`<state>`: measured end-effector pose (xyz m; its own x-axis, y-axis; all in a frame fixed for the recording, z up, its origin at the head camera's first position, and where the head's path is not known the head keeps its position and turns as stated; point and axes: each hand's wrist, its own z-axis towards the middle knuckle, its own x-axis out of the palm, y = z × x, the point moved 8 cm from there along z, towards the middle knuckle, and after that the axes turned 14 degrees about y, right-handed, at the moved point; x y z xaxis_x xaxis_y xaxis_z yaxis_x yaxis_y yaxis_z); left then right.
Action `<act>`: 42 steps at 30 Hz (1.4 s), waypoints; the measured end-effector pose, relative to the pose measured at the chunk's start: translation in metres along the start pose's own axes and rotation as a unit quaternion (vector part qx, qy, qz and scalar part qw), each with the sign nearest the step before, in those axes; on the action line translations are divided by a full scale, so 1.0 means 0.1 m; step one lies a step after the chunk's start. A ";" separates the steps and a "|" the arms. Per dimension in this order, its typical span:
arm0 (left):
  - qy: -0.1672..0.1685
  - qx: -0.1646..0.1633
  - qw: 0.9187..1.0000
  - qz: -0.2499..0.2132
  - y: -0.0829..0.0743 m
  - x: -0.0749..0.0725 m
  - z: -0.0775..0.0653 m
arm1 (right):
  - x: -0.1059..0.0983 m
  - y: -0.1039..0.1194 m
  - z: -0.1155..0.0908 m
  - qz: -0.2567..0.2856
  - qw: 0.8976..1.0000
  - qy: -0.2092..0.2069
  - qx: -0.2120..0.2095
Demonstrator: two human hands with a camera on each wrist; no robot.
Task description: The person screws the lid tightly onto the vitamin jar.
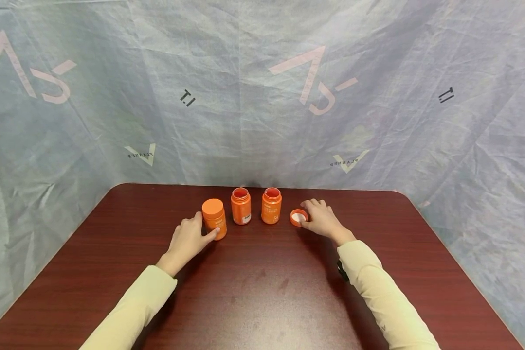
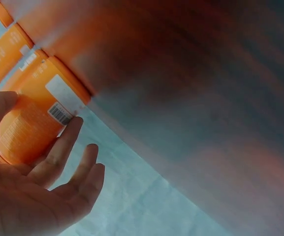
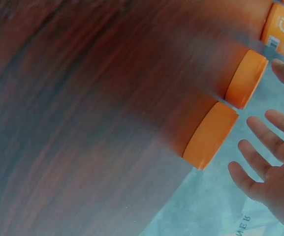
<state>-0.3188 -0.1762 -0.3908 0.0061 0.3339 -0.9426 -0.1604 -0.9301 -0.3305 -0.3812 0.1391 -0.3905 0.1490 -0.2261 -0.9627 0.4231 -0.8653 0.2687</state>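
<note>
My left hand holds a capped orange bottle upright on the table, thumb on its near side and fingers round its left. In the left wrist view that bottle lies between thumb and fingers, and its barcode label shows. My right hand hovers with spread, loosely bent fingers over an orange lid, upturned with a white liner. The right wrist view shows two lids, a nearer one and one by the thumb; nothing is gripped there. The hand hides the second lid in the head view.
Two uncapped orange bottles, a left one and a right one, stand upright between the hands near the back edge. The dark red wooden table ends at a grey printed cloth hanging behind and at both sides.
</note>
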 end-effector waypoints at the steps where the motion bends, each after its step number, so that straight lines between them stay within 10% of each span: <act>1: 0.000 -0.004 1.000 -0.001 0.02 0.00 0.01 | 0.01 -0.01 0.01 -0.003 1.000 0.003 0.003; 42: -0.035 -0.031 0.999 -0.020 0.27 -0.09 0.21 | 0.22 -0.08 0.10 -0.032 0.996 0.074 0.044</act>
<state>-0.3440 -0.2012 -0.3900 -0.0588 0.3782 -0.9239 -0.0994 -0.9231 -0.3715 -0.3906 0.1366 -0.4141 0.2569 -0.1072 -0.9605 0.3572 -0.9129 0.1974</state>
